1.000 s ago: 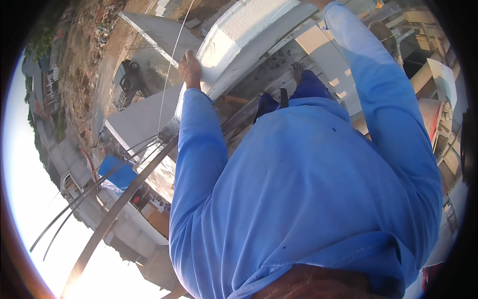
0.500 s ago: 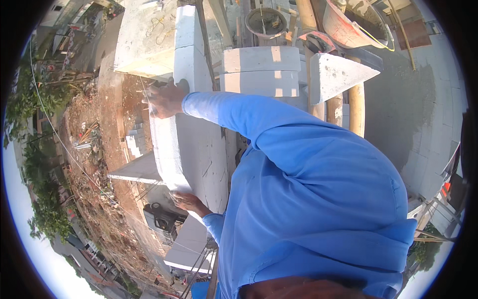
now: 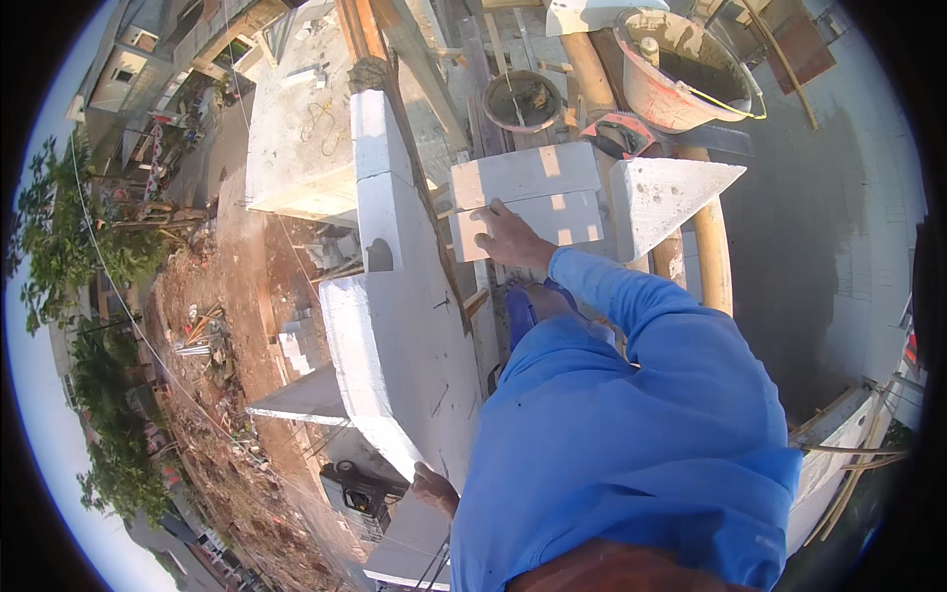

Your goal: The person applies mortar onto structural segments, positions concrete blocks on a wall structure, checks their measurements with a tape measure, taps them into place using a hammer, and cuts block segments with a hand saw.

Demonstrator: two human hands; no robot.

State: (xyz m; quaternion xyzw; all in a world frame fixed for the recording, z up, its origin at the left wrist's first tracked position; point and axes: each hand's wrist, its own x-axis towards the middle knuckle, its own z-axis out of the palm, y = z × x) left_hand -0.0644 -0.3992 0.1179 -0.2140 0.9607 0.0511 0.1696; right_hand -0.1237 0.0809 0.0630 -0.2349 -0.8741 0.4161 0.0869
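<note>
My right hand [image 3: 513, 237] reaches over two pale lightweight concrete blocks [image 3: 528, 180] lying side by side on the scaffold. Its fingers are apart, and the fingertips and thumb touch the nearer block. To the left runs a white block wall [image 3: 409, 326], its upper edge stepped where one course ends. Low in the view, my left hand [image 3: 432, 490] rests on the wall's outer edge with its fingers laid over it, partly in shadow. A dark grey patch [image 3: 379, 256] marks the end face of a block at the step.
A triangular block piece [image 3: 676, 205] stands right of the two blocks. Behind are a handsaw [image 3: 705, 141], a small round mortar bucket [image 3: 523, 103] and a larger reddish bucket [image 3: 663, 94]. Bamboo poles [image 3: 712, 232] lie beneath. Beyond the wall the ground drops away far below; a string [image 3: 286, 232] crosses there.
My right hand has left the wall top and moved right onto the blocks. My left hand stays at the wall edge, farther down in the view. The whole view has shifted.
</note>
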